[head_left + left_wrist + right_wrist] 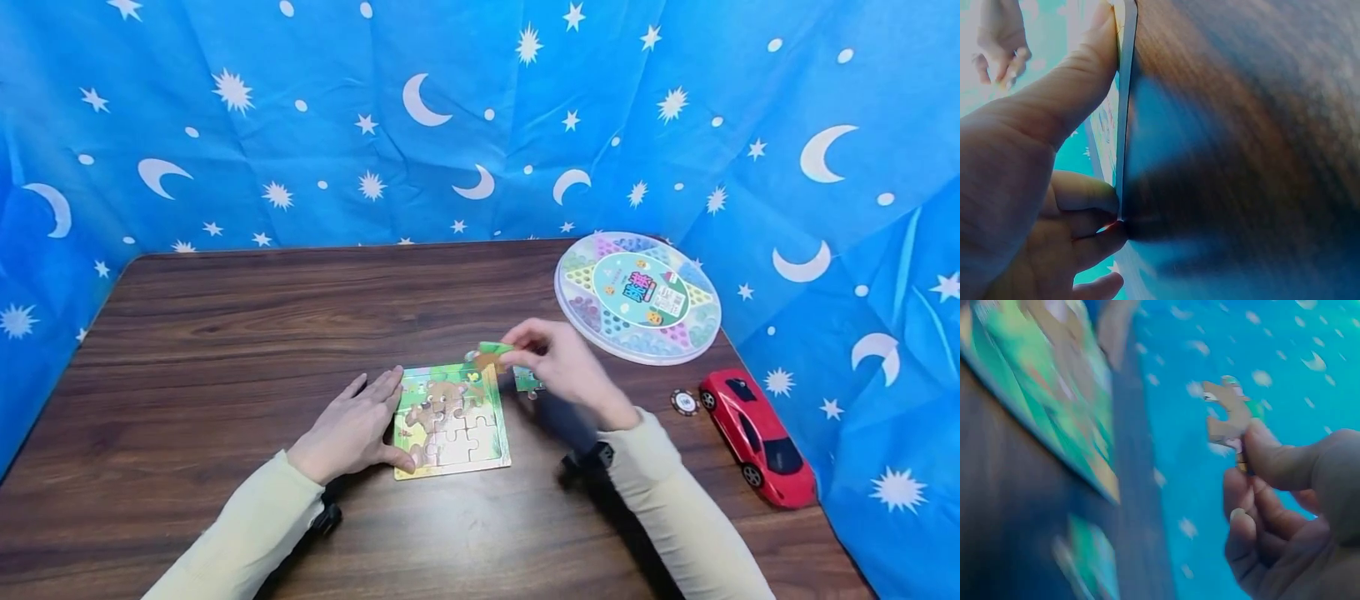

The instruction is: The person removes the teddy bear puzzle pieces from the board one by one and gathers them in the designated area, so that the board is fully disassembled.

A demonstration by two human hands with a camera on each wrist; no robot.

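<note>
A square jigsaw puzzle (453, 417) with a cartoon animal picture lies on the table, several pieces fitted in its frame. At its left edge, my left hand (352, 429) rests with the thumb on the near corner and fingers against the far part, seen close in the left wrist view beside the board's edge (1125, 125). Above the far right corner, my right hand (558, 362) pinches a brown and green puzzle piece (1232, 415) between thumb and fingers. Another green puzzle piece (527, 380) lies on the table, partly under the right hand.
A round Chinese checkers set (637, 296) sits at the back right. Near the right edge are a poker chip (684, 402) and a red toy car (757, 437). Blue cloth (300, 133) with moons and stars hangs behind the wooden table (262, 317).
</note>
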